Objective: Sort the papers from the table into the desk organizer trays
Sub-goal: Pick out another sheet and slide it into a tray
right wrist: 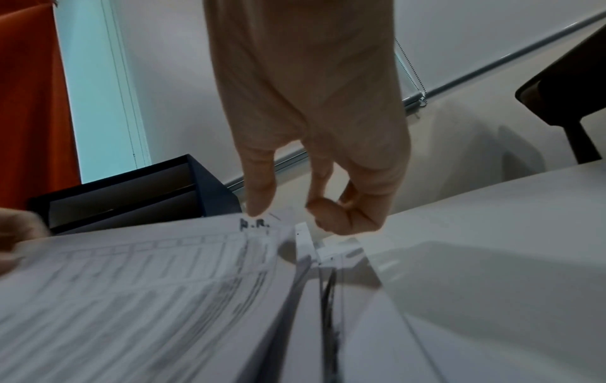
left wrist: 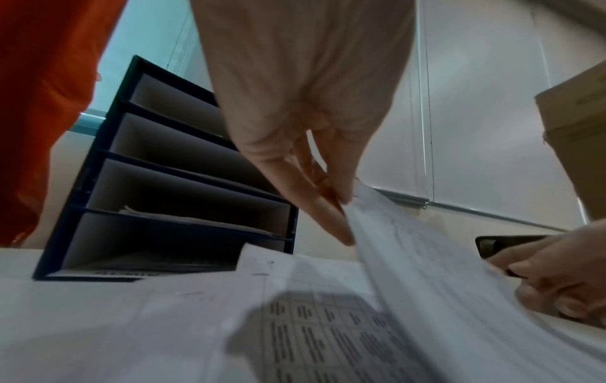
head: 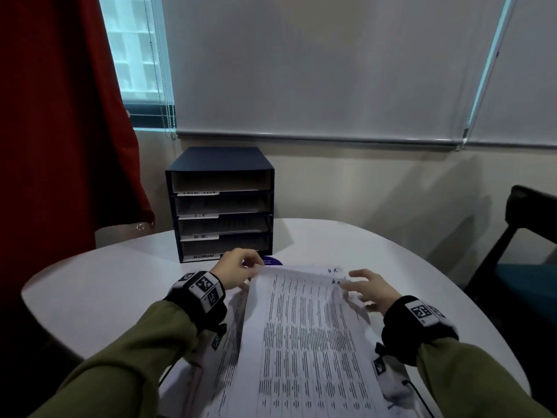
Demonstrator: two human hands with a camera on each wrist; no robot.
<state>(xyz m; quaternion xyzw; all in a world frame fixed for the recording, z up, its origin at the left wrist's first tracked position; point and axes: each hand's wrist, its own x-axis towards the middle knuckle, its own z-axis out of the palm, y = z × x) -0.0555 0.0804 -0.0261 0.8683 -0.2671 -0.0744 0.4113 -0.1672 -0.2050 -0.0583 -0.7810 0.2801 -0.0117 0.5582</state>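
Observation:
A dark blue desk organizer (head: 223, 206) with four labelled trays stands at the back of the white table (head: 105, 282). A stack of printed papers (head: 229, 342) lies in front of me. My left hand (head: 250, 268) pinches the far left corner of the top sheet (head: 307, 327) and lifts that edge, as the left wrist view shows, left hand (left wrist: 341, 215) on the top sheet (left wrist: 442, 272). My right hand (right wrist: 295, 212) touches the sheet's far right corner, marked "H.R.", with its index fingertip (right wrist: 259, 207). Its other fingers curl loosely beside the paper.
Some sheets lie in the third tray (head: 226, 226), labelled H.R. A purple disc (head: 271, 262) lies between the organizer and the papers. A red curtain (head: 60, 116) hangs at the left. A dark chair (head: 527, 236) stands at the right, and the wall is behind.

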